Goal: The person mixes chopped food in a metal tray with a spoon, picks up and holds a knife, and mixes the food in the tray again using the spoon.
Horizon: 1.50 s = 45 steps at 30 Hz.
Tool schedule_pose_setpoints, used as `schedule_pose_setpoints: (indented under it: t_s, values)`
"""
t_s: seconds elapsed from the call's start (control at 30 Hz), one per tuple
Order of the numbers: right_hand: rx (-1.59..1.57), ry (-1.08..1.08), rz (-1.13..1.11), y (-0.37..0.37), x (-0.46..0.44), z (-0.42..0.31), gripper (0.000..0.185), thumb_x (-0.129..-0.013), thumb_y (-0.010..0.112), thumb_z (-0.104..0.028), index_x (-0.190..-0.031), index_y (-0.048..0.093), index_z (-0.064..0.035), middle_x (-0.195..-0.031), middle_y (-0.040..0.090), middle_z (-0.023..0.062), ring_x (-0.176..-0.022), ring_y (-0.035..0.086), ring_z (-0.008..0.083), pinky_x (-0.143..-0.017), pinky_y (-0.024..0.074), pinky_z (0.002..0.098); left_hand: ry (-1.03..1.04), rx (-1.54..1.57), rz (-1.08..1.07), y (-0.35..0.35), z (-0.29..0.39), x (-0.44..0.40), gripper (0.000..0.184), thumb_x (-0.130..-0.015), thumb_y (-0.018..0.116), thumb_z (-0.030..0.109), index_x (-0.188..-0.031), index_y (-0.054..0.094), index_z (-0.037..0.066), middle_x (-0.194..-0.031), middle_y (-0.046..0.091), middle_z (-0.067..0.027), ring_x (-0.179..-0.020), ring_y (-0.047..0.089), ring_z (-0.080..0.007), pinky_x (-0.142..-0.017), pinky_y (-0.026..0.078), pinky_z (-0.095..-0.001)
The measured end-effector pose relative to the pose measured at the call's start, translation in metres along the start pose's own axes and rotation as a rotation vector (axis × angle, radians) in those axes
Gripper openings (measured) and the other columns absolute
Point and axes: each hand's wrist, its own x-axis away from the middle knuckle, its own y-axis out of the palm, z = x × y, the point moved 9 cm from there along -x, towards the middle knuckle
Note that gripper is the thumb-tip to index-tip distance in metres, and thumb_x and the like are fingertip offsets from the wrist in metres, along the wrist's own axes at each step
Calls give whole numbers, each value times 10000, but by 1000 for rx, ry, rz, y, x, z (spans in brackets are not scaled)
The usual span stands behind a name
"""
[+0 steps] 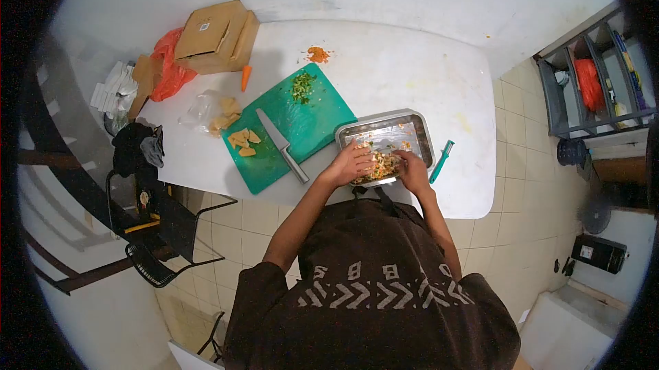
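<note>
A rectangular metal tray [420, 121] stands near the table's front edge, with a chopped mix of orange, white and green bits [376, 168] heaped in its near half. My left hand [352, 163] reaches over the tray's left side, fingers spread and touching the mix. From the right side my right hand [413, 172] dips in, its fingers slightly bent and apart at the heap's edge; their tips are partly hidden. Left of the tray lies a green cutting board [302, 123] bearing chopped greens [302, 87], tan slices [243, 141] and a kitchen knife [280, 141].
A green-handled peeler [443, 161] lies right of the tray. On the white table [405, 61] are orange shreds [318, 54], a carrot piece [246, 78], a plastic bag with tan pieces [218, 110] and a cardboard box [213, 37]. A black chair [182, 222] stands at left.
</note>
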Motion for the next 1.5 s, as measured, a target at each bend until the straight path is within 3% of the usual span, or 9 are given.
schedule_pose_setpoints:
  t_s: [0.07, 0.43, 0.5, 0.53, 0.63, 0.9, 1.03, 1.2, 1.5]
  values:
    - [-69, -66, 174, -17, 1, 0, 329, -830, 525, 38, -1125, 638, -53, -1004, 646, 190, -906, 630, 361, -778, 502, 418, 32, -5, -30, 0, 4, 5, 835, -957, 364, 637, -1471, 259, -13, -1491, 340, -218, -1335, 418, -334, -1060, 401, -462]
    - [-50, -76, 178, -19, 3, -21, 298, -810, 574, 13, -1090, 650, -50, -1027, 647, 176, -962, 604, 387, -845, 490, 443, 27, 168, 63, 0, 2, 5, 868, -922, 463, 632, -1475, 222, 7, -1484, 329, -240, -1327, 394, -406, -1057, 389, -527]
    - [-120, -316, 172, -17, 7, -49, 269, -814, 563, 35, -1050, 663, -46, -960, 651, 181, -880, 609, 384, -777, 493, 440, 10, 192, 37, 4, 1, 7, 866, -923, 462, 631, -1472, 223, 5, -1482, 325, -245, -1324, 390, -423, -1063, 383, -533]
    - [-25, -259, -18, 0, 5, -43, 299, -803, 599, 1, -1093, 651, -54, -1038, 660, 172, -974, 605, 375, -875, 480, 436, 0, 213, 4, 8, 3, 6, 863, -924, 460, 629, -1469, 224, 3, -1481, 321, -249, -1320, 385, -441, -1069, 377, -539]
    - [-42, -183, 70, -9, 7, -21, 282, -807, 598, 10, -1076, 658, -54, -1036, 660, 170, -969, 608, 371, -870, 484, 435, 43, 294, 50, 6, 10, 7, 847, -932, 461, 612, -1465, 221, -1, -1481, 312, -248, -1320, 370, -462, -1089, 351, -551]
    - [17, -414, 156, -15, 24, -36, 253, -784, 595, 41, -1020, 662, -21, -898, 652, 181, -864, 619, 380, -772, 494, 436, 108, 444, 68, -5, 12, 1, 802, -946, 502, 538, -1474, 196, 18, -1474, 336, -228, -1334, 369, -424, -1118, 324, -517]
    - [-32, -152, 203, -26, 17, -9, 192, -822, 584, 27, -994, 660, -11, -936, 655, 193, -872, 625, 379, -771, 500, 426, 126, 466, 62, -4, 16, 10, 762, -942, 497, 552, -1453, 266, 36, -1470, 361, -213, -1317, 394, -397, -1123, 310, -528]
    - [-101, -480, 59, -5, 23, -63, 186, -812, 593, 57, -987, 636, 7, -901, 645, 180, -770, 633, 341, -693, 503, 385, 92, 284, 107, 2, 10, -2, 750, -948, 449, 587, -1452, 306, 50, -1469, 383, -187, -1292, 442, -357, -1092, 334, -516]
    - [-215, -274, 208, -9, 6, -44, 244, -829, 562, 48, -1044, 650, -28, -983, 663, 168, -734, 654, 314, -642, 519, 361, 76, 268, 171, -3, 6, -6, 736, -963, 418, 583, -1442, 324, 33, -1434, 437, -165, -1296, 447, -352, -1077, 351, -504]
